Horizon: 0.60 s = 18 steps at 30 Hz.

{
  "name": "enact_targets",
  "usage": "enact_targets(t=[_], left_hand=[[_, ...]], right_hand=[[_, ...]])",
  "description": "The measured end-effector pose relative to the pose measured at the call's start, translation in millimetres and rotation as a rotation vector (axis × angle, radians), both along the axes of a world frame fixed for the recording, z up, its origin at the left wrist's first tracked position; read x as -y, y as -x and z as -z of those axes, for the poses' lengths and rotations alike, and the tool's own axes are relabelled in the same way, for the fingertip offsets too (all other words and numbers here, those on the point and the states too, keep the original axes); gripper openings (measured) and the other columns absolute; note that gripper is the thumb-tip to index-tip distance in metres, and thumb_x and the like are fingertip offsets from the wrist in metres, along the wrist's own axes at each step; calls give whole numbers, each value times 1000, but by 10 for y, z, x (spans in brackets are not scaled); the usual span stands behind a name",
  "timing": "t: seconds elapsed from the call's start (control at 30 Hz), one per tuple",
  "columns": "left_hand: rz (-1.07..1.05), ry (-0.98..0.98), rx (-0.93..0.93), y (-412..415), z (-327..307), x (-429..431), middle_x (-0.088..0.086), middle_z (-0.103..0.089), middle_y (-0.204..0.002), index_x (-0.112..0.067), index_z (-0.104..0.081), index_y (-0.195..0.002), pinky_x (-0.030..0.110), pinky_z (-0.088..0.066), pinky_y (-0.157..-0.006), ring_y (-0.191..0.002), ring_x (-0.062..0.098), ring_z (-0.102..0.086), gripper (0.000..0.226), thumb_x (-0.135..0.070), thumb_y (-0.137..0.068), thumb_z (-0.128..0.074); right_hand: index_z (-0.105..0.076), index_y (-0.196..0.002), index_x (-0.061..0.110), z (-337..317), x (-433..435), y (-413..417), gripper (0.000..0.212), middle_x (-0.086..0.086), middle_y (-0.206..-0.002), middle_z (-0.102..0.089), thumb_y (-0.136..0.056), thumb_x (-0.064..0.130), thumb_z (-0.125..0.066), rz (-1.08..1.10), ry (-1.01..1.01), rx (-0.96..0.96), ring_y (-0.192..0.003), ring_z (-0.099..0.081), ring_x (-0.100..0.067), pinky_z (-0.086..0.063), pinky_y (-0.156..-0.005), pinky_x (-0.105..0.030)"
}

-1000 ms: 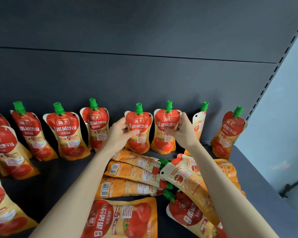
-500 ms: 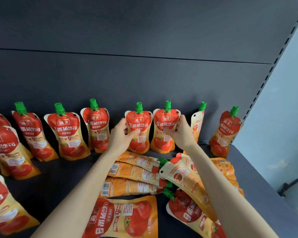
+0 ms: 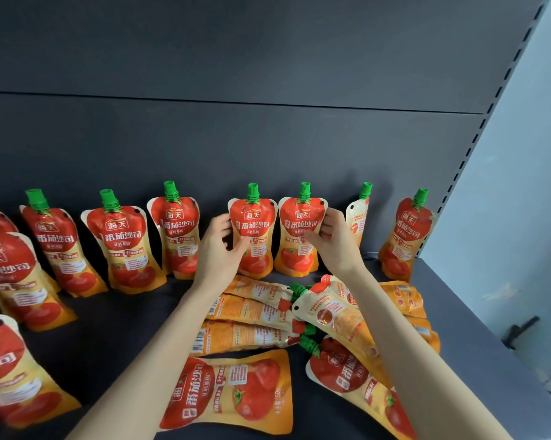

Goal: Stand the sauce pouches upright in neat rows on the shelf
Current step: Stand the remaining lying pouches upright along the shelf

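While left hand [image 3: 218,249] pinches one upright pouch [image 3: 252,236] by its left edge, thumb on the front, right hand [image 3: 332,241] clasps its neighbour pouch [image 3: 299,231] at 3 o'clock by the right edge; both stand in the back row on the shelf [image 3: 115,338], loose flat pouches [image 3: 252,315] heaped at 6 o'clock

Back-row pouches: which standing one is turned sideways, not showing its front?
The edge-on pouch, just right of the right hand. It shows its narrow pale side; the other standing pouches in that row, like its far-right neighbour, face forward with red fronts.
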<state>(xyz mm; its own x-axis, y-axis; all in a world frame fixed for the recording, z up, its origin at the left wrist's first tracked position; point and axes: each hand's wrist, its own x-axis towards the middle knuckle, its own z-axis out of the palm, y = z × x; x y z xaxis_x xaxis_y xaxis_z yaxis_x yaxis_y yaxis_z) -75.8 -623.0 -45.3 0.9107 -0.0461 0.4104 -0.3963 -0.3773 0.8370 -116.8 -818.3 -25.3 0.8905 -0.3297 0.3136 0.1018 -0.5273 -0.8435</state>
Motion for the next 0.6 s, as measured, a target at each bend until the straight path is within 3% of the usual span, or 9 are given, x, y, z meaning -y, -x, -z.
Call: enact_targets(t=[0.17,0.4,0.47,0.6], left_hand=[[-138,-15,154,242,-53,42,6,-55,-118,-11,-53,-116,27,-48,-87,-109,15,-51,35,-22,-85,-65],[126,10,229,478,-316,658,-2,-61,-103,-12,-60,-102,6,-43,-75,-89,2,-54,15,-16,-88,-61],[177,3,249,484,-425,920,-2,-60,-105,-12,-61,-104,12,-45,-81,-93,5,-56,17,-16,-88,-61],[233,-40,277,414,-634,1392,2,-58,-115,-9,-58,-115,19,-40,-91,-105,10,-53,27,-16,-88,-60]], right_hand=[[-46,-130,7,-34,2,308,41,-6,-128,-56,-91,13,-58,101,4,48,-118,-53,-18,-41,-91,-21],[-63,-107,11,-147,427,691,17,0,-103,-65,-91,13,-57,253,39,148,-93,-61,-13,-44,-72,-11],[-63,-103,13,-221,618,738,13,1,-96,-64,-91,13,-57,299,60,182,-88,-61,-14,-45,-70,-14],[-64,-98,14,-321,1043,686,12,-6,-100,-62,-87,11,-59,344,120,227,-94,-60,-26,-50,-81,-39]])
